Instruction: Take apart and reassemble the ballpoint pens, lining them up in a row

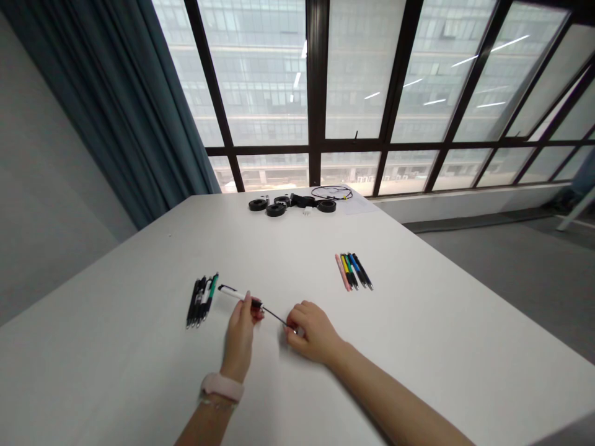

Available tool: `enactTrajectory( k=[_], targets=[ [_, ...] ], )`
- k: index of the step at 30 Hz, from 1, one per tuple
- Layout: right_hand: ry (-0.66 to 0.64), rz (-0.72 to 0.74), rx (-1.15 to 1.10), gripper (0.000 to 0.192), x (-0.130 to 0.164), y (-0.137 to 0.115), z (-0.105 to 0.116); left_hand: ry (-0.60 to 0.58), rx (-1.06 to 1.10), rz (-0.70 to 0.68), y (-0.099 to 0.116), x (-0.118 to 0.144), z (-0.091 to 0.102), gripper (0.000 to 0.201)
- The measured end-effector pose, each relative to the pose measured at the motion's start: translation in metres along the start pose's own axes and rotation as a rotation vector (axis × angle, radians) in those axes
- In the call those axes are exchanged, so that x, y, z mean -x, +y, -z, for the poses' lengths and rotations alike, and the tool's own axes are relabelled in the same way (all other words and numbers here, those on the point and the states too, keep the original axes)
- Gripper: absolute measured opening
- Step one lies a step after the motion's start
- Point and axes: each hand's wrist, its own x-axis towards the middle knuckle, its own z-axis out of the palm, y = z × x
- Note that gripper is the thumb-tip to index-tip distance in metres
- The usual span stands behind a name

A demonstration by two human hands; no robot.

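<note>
A white pen barrel with black ends is pinched in the fingers of my left hand, slanting down to the right. From its lower end a thin dark ink refill sticks out. My right hand is closed at the refill's far end, where a small silvery piece shows between thumb and fingers; its kind is unclear. Left of my left hand lies a row of several black, white and green pens. Further off to the right sits a second row of several coloured pens.
Both hands are over a white table. At its far end are several black rolls, a looped black cable and small white pieces. Windows stand behind, with a blue curtain at the left.
</note>
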Motion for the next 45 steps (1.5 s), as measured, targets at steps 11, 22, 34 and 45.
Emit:
enactTrajectory(
  k=[11,22,34,45],
  targets=[
    [0.024,0.109,0.034,0.005,0.002,0.004,0.001,0.142,0.307,0.186,0.019,0.0,-0.003,0.027],
    [0.057,-0.275,0.132,0.009,-0.001,0.002,0.006,-0.208,-0.333,0.022,0.012,0.002,-0.004,0.055],
    [-0.022,-0.376,0.296,0.013,-0.005,0.002,-0.002,-0.341,-1.132,-0.21,0.015,0.018,-0.016,0.048],
    [-0.047,-0.308,0.406,0.02,-0.005,0.0,-0.008,-0.337,-1.448,-0.341,0.015,0.025,-0.024,0.044]
  ],
)
